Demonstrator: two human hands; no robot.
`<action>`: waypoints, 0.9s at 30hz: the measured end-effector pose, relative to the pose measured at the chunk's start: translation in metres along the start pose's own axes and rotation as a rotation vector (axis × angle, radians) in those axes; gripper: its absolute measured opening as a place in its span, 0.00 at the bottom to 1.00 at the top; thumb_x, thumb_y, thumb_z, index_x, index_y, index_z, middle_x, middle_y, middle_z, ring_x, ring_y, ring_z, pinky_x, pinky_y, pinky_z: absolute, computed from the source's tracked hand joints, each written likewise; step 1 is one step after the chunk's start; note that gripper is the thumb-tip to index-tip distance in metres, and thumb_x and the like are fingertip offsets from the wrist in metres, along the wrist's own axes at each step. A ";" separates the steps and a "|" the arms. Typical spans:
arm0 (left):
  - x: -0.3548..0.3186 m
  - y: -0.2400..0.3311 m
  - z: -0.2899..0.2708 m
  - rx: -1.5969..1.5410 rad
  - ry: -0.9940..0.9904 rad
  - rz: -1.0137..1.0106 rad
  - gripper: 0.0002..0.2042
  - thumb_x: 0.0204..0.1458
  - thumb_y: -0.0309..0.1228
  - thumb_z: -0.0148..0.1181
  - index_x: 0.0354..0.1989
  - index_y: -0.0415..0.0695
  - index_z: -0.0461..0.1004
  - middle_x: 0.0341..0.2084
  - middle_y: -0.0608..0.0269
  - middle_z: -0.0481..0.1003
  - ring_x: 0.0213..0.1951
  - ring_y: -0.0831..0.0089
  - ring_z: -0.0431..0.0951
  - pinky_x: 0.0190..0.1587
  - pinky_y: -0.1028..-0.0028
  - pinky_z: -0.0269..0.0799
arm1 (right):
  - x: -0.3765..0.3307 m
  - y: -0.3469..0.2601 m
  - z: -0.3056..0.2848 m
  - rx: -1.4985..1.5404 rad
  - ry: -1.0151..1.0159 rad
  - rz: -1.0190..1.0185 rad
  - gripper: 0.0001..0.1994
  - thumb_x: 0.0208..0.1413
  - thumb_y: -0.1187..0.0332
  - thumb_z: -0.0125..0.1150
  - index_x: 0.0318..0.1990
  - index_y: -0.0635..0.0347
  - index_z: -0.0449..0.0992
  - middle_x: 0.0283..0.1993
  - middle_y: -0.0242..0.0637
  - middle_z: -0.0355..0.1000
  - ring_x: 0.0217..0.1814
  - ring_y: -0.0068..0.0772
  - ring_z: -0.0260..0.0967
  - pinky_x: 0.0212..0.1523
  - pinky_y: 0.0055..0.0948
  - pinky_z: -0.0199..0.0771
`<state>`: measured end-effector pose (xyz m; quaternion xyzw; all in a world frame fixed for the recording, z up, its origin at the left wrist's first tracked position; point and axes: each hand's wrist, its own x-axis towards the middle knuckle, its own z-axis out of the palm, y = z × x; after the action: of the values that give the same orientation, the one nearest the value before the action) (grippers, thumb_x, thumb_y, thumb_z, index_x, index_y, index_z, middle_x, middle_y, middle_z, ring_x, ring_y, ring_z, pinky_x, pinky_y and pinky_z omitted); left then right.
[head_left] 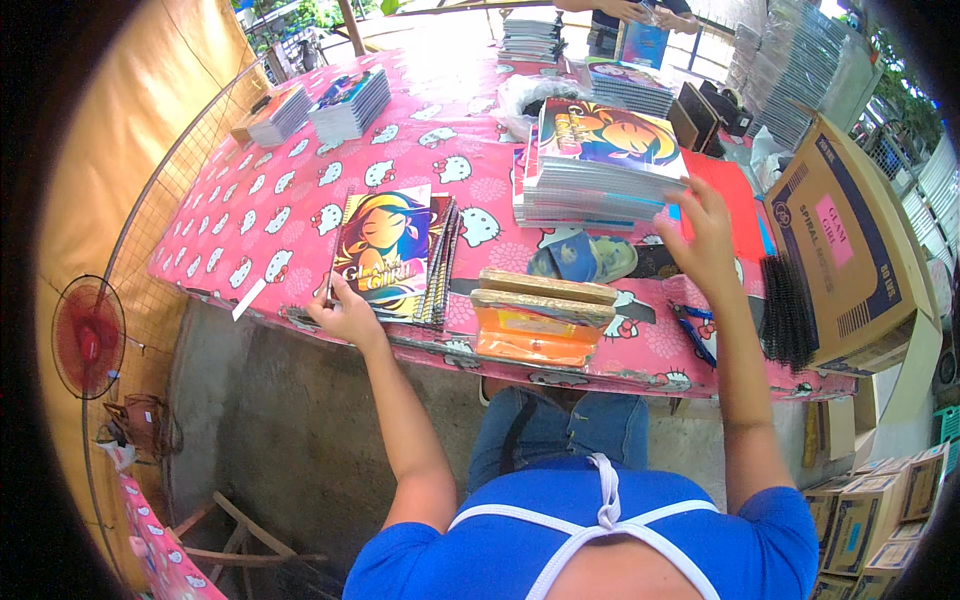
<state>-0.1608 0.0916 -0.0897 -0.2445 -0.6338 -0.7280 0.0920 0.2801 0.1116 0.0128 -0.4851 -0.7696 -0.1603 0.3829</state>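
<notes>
A small stack of spiral notebooks point(385, 250) with an illustrated cover of a long-haired figure lies on the pink table in front of me. My left hand point(346, 312) grips the lower left corner of the top notebook, thumb on the cover. My right hand point(702, 240) is raised with its fingers apart, beside the right edge of a taller stack of covered page blocks point(605, 165). I see nothing held in it. Between the hands are a blue patterned slipper point(582, 257) and a wooden block with orange wrapping point(545, 318). Blue-handled pliers point(695, 330) lie under my right forearm.
Black spiral coils point(786, 315) lie at the table's right edge against a large cardboard box point(850, 245). More notebook stacks point(350, 103) stand at the far left. Another person's hands point(640, 14) hold a blue notebook across the table. A red fan point(90, 338) stands left.
</notes>
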 end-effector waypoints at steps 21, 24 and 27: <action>-0.074 0.178 0.004 -0.954 -1.268 -0.311 0.17 0.52 0.21 0.60 0.51 0.36 0.68 0.40 0.62 0.75 0.40 0.78 0.75 0.44 0.77 0.71 | -0.054 -0.066 -0.028 0.715 0.006 0.329 0.17 0.46 0.73 0.65 0.46 0.65 0.74 0.53 0.45 0.68 0.49 0.31 0.70 0.48 0.30 0.69; -0.062 0.185 0.001 -0.859 -1.374 -0.136 0.19 0.51 0.22 0.62 0.51 0.35 0.68 0.39 0.62 0.75 0.40 0.79 0.74 0.45 0.77 0.70 | -0.086 -0.053 -0.010 0.849 -0.093 0.554 0.12 0.51 0.76 0.61 0.44 0.66 0.75 0.39 0.41 0.76 0.39 0.26 0.72 0.40 0.27 0.72; -0.053 0.179 0.004 -0.653 -1.319 0.020 0.20 0.49 0.20 0.63 0.51 0.35 0.68 0.38 0.62 0.74 0.42 0.76 0.73 0.47 0.77 0.68 | -0.096 -0.069 0.002 0.821 -0.028 0.578 0.11 0.51 0.77 0.60 0.43 0.66 0.75 0.35 0.41 0.76 0.36 0.29 0.73 0.37 0.28 0.71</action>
<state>-0.0349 0.0540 0.0429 -0.6522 -0.3063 -0.5805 -0.3793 0.2421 0.0203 -0.0514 -0.4899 -0.6084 0.2751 0.5605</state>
